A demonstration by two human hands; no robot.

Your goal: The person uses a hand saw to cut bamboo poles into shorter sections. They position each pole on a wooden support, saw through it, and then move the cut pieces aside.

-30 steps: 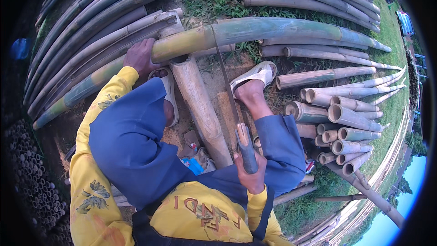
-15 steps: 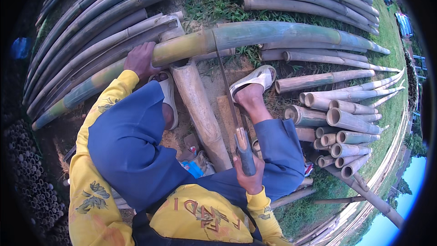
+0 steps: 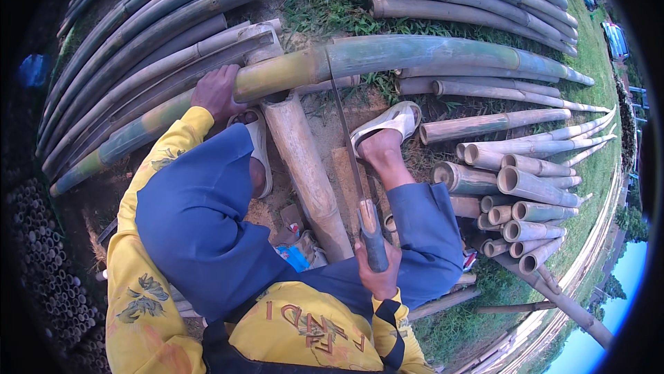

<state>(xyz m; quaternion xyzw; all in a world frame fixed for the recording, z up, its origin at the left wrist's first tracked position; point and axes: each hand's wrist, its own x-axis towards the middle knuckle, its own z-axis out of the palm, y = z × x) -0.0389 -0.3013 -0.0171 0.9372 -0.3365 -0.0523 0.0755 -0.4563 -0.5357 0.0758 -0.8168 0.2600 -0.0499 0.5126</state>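
A long green and yellowish bamboo pole [image 3: 422,53] lies crosswise in front of me, over a wooden post [image 3: 304,166] that runs back toward me. My left hand [image 3: 218,94] is wrapped over the pole, left of the post, fingers closed on it. In my right hand [image 3: 381,271], close to my lap, is the dark grip of a handsaw [image 3: 349,142]. Its narrow blade reaches away from me to the pole, where a thin cut line crosses the bamboo right of the post. How deep the blade sits cannot be seen.
Long bamboo poles [image 3: 166,17] lie at the far left, others [image 3: 470,17] at the far right. Cut bamboo pieces [image 3: 529,218] are stacked at the right, and small tube ends [image 3: 45,263] at the lower left. My sandalled feet [image 3: 391,125] flank the post.
My right hand and the saw have come very slightly toward me. My left hand keeps its hold on the bamboo pole, and the view has shifted a little.
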